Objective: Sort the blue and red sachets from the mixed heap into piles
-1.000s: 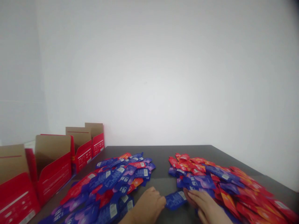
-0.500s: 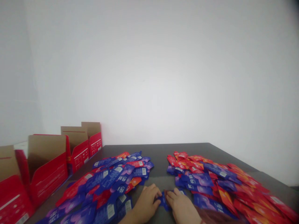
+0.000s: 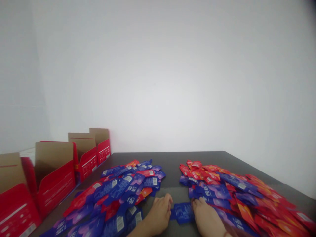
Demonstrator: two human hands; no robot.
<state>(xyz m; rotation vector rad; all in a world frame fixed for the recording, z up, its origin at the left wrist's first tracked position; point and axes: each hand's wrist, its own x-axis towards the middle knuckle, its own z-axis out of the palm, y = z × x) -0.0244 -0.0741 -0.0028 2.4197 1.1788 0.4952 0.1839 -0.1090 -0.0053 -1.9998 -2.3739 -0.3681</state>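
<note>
On the dark table in front of me lies a blue pouch (image 3: 184,212), flat, with printing on its upper face. Its narrow left end reaches my left hand (image 3: 158,214), whose fingers are curled and pressed together; what is in them, if anything, is hidden. My right hand (image 3: 206,215) is closed over the pouch's right edge, with its fingertips at the border of the right-hand heap. Blue-purple pouches (image 3: 212,191) lie just beyond my right fingers. Left of my left hand are more blue pouches (image 3: 120,223) with white barcode labels.
The left heap also holds red pouches (image 3: 85,194). Many red-orange pouches (image 3: 274,210) make up much of the right heap. Open red cardboard boxes (image 3: 56,187) stand in a row along the left side. A white wall (image 3: 160,82) rises behind the table (image 3: 170,158).
My right hand has moved right, uncovering more of the blue pouch between my hands. My left fingers have curled closer together. The whole view has shifted slightly.
</note>
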